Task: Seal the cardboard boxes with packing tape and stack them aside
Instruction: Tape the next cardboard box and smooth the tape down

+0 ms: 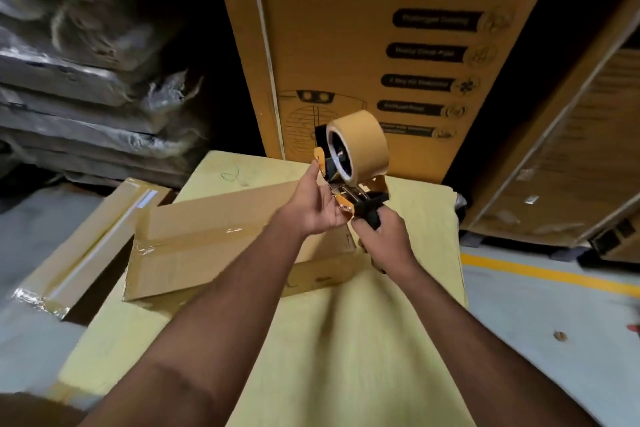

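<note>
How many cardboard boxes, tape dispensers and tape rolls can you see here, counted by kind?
Cardboard boxes: 4, flat box on the yellow surface, long box at left, tall printed box behind, printed box at right
Tape dispensers: 1
Tape rolls: 1
Total: 6

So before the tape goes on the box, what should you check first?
1. Tape gun held firmly: ok, the right hand grips its black handle.
2. Tape end pulled free: cannot tell, the left hand is at the front of the gun, fingers straight.
3. Roll has tape left: ok, it looks thick.
4. Box flaps closed: ok, lying flat on the yellow table.
5. Box already taped: partly, shiny tape shows at its left end.
6. Gun on the box: not ok, it is held above it.
</note>
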### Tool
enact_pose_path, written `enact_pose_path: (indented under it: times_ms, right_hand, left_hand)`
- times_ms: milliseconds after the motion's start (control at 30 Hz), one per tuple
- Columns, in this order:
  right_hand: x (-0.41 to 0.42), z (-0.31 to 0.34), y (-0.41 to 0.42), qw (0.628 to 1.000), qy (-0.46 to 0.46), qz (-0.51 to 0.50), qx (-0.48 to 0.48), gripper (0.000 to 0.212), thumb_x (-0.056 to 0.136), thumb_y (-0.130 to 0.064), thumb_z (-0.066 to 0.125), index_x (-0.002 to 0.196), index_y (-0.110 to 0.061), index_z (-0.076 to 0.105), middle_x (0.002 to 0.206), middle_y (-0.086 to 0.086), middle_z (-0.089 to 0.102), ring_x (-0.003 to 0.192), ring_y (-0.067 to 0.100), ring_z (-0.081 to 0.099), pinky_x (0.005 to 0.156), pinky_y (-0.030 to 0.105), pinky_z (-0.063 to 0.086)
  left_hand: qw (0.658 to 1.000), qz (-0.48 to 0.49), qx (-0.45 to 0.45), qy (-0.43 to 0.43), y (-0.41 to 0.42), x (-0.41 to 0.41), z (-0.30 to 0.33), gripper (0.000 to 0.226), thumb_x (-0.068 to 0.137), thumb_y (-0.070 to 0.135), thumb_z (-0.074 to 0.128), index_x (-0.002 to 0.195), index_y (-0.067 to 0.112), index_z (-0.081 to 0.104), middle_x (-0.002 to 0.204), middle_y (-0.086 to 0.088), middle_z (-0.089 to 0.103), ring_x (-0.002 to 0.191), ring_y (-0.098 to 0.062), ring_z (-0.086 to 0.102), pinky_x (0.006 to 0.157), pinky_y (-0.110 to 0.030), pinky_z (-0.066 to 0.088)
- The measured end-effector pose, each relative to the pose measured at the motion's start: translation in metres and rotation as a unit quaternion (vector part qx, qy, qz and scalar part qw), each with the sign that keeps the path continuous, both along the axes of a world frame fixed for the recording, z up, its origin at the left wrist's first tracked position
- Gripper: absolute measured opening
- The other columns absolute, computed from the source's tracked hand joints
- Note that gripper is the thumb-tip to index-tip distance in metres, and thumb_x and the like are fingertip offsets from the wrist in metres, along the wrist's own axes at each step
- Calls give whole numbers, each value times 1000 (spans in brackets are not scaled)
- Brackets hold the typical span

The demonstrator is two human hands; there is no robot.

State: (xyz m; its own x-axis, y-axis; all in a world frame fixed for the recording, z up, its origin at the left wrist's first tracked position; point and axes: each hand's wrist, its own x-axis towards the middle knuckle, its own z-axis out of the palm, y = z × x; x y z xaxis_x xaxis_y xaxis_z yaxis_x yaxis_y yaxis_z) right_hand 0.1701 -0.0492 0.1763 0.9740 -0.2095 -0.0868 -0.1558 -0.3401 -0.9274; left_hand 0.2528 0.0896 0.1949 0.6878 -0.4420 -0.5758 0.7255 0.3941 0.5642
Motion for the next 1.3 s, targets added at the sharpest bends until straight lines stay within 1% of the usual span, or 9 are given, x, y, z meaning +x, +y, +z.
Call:
enact_pose_path:
  times_ms: [67,133,233,567,667,800,967,1067,1300]
  right_hand:
    - [12,5,7,1000,-8,-12,9,44,68,-40,62,80,2,56,76,26,61,64,41,57,56,46,50]
    - [21,8,12,1000,-7,-12,16,41,71,-36,63,81,4,56,73,26,61,62,41,58,56,51,52]
    - [30,6,20,999,9,-10,32,22,83,-15,66,83,6,57,70,25,60,54,27,57,54,49,52]
    - [47,3,42,999,23,-21,44,30,70,-25,64,82,3,61,62,15,56,53,23,54,50,37,48]
    - [49,2,43,998,24,-43,38,30,72,-23,64,82,5,60,62,15,56,53,24,53,52,42,48]
    - [51,-3,36,997,33,-54,34,17,84,-8,65,87,8,60,64,17,56,55,23,53,55,42,48]
    - [50,-15,26,997,34,-63,36,36,72,-25,65,84,8,58,71,31,57,55,25,53,53,50,49]
    - [52,-22,19,997,43,-57,35,35,70,-27,62,83,6,60,71,29,59,56,24,55,55,52,51]
    - [53,-43,5,998,47,-48,15,35,72,-30,63,81,3,60,71,26,58,59,24,53,55,51,50]
  left_hand:
    - [1000,4,-22,-2,9,11,5,70,87,77,42,103,13,66,86,-4,63,72,-17,57,63,-25,49]
    - [999,1,-37,6,19,21,7,63,90,70,46,96,11,64,77,-3,58,55,-13,49,51,-20,43]
    - [997,-25,-68,10,33,36,6,59,93,64,46,93,8,66,74,-6,64,48,-13,50,47,-18,41]
    - [993,-85,-61,53,64,77,-13,22,84,26,47,87,8,59,65,-6,61,46,-15,55,45,-17,43]
    - [991,-61,-67,99,69,86,-20,35,100,28,34,86,5,56,61,-8,60,47,-16,60,39,-17,45]
    - [988,-90,-82,98,67,100,-28,72,100,61,30,80,1,64,65,-9,64,49,-15,62,39,-19,47]
    - [982,-166,-19,92,51,106,-36,52,95,50,54,64,9,60,59,-2,62,51,-9,63,43,-16,49]
    - [980,-168,60,87,41,111,-42,32,100,30,51,77,7,55,58,-3,61,47,-8,60,42,-15,47]
    - [958,-188,216,-33,36,135,-58,25,104,16,46,81,8,54,56,-2,62,41,-4,53,42,-12,46]
